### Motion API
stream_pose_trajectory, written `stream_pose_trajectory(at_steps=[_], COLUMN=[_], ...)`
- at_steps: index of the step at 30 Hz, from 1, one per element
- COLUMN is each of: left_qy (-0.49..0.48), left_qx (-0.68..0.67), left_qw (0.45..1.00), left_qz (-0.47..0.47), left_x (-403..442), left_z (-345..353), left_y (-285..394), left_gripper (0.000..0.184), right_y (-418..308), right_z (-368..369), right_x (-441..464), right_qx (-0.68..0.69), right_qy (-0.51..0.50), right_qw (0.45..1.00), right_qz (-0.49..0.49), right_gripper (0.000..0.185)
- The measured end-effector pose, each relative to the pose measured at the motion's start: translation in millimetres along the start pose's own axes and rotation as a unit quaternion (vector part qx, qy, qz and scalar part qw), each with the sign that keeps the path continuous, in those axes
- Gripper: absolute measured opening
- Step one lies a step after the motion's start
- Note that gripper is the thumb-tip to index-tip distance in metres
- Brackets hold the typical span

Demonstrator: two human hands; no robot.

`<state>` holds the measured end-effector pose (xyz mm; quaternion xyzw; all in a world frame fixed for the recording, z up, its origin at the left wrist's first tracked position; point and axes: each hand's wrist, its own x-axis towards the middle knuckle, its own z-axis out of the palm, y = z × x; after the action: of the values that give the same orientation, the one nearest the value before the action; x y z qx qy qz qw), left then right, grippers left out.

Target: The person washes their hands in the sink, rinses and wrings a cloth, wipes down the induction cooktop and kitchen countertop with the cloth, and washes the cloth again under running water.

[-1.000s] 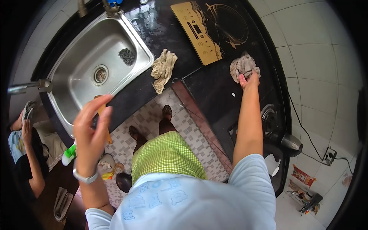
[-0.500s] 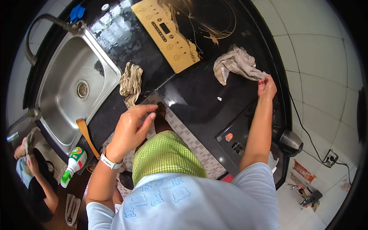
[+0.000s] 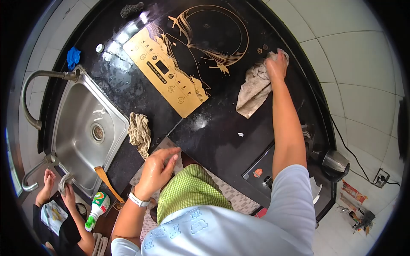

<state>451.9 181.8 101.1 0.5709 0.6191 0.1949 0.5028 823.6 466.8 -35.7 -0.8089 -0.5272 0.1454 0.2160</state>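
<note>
My right hand (image 3: 276, 67) presses on a damp grey-beige cloth (image 3: 253, 91) on the black counter, its fingers over the cloth's upper right end. The rest of the cloth trails down to the left, right of the gold panel (image 3: 164, 70) of an induction cooktop. My left hand (image 3: 157, 170), with a white watch on the wrist, hovers in front of the counter edge, thumb and fingers apart and nothing between them. Just above and left of it lies a second, crumpled beige cloth (image 3: 139, 133), beside the sink. A small white scrap (image 3: 240, 135) rests on the counter.
At the left are a steel sink (image 3: 79, 123) with a faucet, a wooden spatula (image 3: 109, 183), a green-and-white bottle (image 3: 98, 209) and another person (image 3: 62, 213) handling a cloth. A kettle (image 3: 335, 164) stands at the right by a black stove. A dark scrubber (image 3: 132, 10) lies at the back.
My right hand has moved up and away from me along the counter, shifting the cloth with it. The view has turned and moved, and my left hand stays empty near the edge.
</note>
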Motion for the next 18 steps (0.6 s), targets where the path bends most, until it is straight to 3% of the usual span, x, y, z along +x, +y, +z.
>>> stream_pose_trajectory(at_steps=[1, 3, 4, 6, 7, 9, 12, 18], left_qy=[-0.013, -0.006, 0.003, -0.015, 0.009, 0.035, 0.104, 0.121], left_qx=[-0.009, -0.042, -0.078, -0.100, -0.195, -0.324, -0.446, -0.429], left_qw=[1.000, 0.999, 0.997, 0.995, 0.980, 0.940, 0.873, 0.881], left_qz=[-0.011, -0.017, -0.021, -0.015, -0.046, -0.100, -0.167, -0.158], left_x=[3.0, 10.7, 14.4, 26.2, 33.1, 48.3, 72.2, 82.7], left_z=[2.9, 11.9, 16.0, 26.2, 35.0, 39.9, 41.1, 42.8], left_y=[-1.9, 1.5, 2.3, -4.4, -9.5, -11.9, -2.7, -5.3], left_gripper=[0.020, 0.020, 0.019, 0.026, 0.031, 0.043, 0.043, 0.045], right_y=[0.0, -1.4, -1.4, 1.3, 0.4, 4.5, -0.6, -24.5], right_z=[1.4, 4.5, 4.6, 3.4, 1.5, 3.8, -2.7, 2.8], right_x=[1.4, 3.0, 2.3, -3.1, -11.0, -22.5, -49.1, -118.2], right_qx=[0.003, -0.074, -0.072, -0.007, -0.025, -0.020, -0.007, 0.050], right_qy=[0.000, 0.005, 0.007, -0.023, -0.015, -0.032, -0.047, -0.053], right_qw=[1.000, 0.989, 0.989, 0.972, 0.962, 0.955, 0.949, 0.913], right_qz=[0.003, -0.127, -0.125, -0.232, -0.271, -0.294, -0.313, -0.402], right_gripper=[0.068, 0.063, 0.063, 0.054, 0.049, 0.041, 0.037, 0.034])
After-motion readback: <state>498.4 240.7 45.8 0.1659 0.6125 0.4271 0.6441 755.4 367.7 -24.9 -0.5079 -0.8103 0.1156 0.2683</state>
